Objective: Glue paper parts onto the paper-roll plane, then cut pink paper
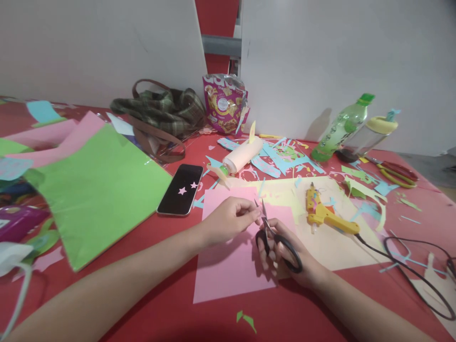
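Black-handled scissors (294,254) are in my right hand (285,247), fingers through the loops. Their blades point away from me and stand slightly apart. Just left of the blades, my left hand (231,218) is closed in a pinch. A tiny pinkish bit shows at its fingertips, too small to make out. Both hands are above a sheet of pink paper (224,275) on the red table. Left of them lies a black phone (174,199) with two small pink paper stars (182,191) on its screen.
A yellow glue gun (331,218) with a black cord lies on cream paper at right. Green paper (103,190) covers the left side. Behind are a paper-wrapped roll (244,156), blue scraps, a snack bag (225,102), a plaid bag (164,111), a green bottle (344,128) and red-and-yellow-handled scissors (397,173).
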Demonstrator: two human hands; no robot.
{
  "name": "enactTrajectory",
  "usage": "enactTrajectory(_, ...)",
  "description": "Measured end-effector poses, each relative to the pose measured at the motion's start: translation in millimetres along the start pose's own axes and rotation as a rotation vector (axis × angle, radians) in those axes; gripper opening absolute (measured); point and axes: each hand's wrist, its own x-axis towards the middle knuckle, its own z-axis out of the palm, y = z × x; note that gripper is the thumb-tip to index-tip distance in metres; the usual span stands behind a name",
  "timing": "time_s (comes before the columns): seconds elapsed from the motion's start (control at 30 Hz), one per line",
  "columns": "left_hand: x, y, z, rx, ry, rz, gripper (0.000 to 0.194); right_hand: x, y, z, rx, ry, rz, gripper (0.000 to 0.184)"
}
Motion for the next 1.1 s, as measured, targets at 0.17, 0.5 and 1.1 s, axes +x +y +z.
enactTrajectory(0.17,-1,-1,5.4,-0.060,0.019,0.005,0.026,0,2,0,0.005,-0.007,-0.021,0.035)
enactTrajectory(0.5,-4,-3,13.9,-0.201,0.061,-0.016,0.026,1,2,0,-0.020,0.005,-0.035,0.031)
enactTrajectory(1.1,-4,-9,23.8,-0.291,0.123,0.000,0.024,1,1,2,-0.075,0.031,-0.013,0.031)
